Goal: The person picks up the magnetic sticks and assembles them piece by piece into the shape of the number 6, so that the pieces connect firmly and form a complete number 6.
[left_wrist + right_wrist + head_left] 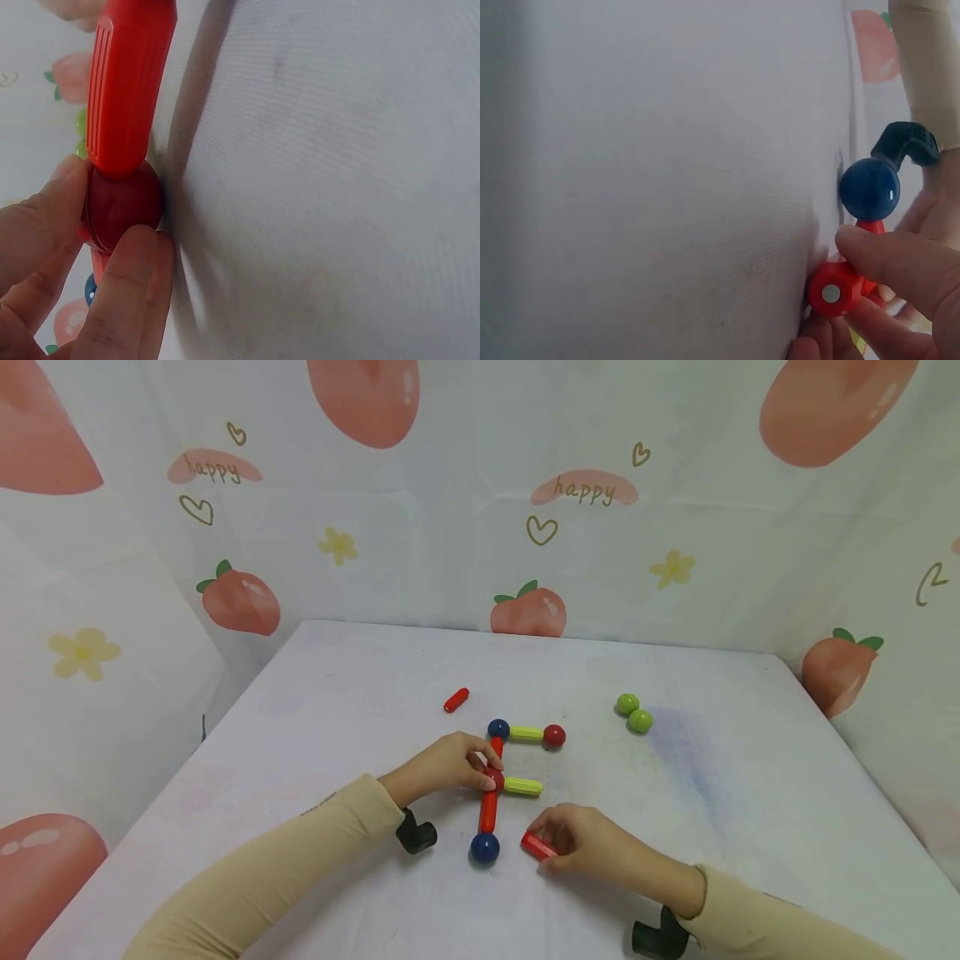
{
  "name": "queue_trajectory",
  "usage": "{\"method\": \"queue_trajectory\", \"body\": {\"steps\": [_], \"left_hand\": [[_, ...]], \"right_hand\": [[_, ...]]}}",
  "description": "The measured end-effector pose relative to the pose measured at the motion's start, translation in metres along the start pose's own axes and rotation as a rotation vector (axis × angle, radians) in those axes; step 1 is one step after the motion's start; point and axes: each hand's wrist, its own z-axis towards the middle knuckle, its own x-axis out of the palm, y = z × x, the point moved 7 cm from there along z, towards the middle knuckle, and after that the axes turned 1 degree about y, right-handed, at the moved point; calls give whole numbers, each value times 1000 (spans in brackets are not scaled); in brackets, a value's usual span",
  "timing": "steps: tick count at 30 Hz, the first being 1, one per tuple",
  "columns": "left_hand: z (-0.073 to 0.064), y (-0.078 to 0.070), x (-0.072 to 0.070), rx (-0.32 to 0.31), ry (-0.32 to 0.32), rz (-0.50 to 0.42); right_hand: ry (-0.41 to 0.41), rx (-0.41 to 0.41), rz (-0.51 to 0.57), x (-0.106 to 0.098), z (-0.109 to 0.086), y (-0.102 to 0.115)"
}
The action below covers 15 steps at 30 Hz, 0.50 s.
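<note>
My left hand (450, 764) pinches the dark red ball (124, 202) at the middle of a joined ball-and-rod figure. From that ball a red rod (488, 812) runs toward me to a blue ball (485, 848). Another red rod (497, 746) leads away to a second blue ball (498, 728). A yellow-green rod (523, 787) sticks out rightward from the middle, its outer end bare. Farther back, a yellow-green rod (527, 734) links the far blue ball to a red ball (554, 736). To the right of the near blue ball, my right hand (588, 842) holds a loose red rod (831, 292), its pale round tip showing.
Beyond the figure lies a single red rod (456, 700). Two light green balls (634, 713) sit side by side at the back right. A printed cloth wall (450, 527) rises behind the white table (337, 693). Black camera mounts (416, 832) hang from both wrists.
</note>
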Motion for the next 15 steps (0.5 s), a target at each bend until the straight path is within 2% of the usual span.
{"method": "queue_trajectory", "body": {"steps": [15], "left_hand": [[0,1,0,1,5,-11]], "right_hand": [[8,-35,-52,2,1,6]]}}
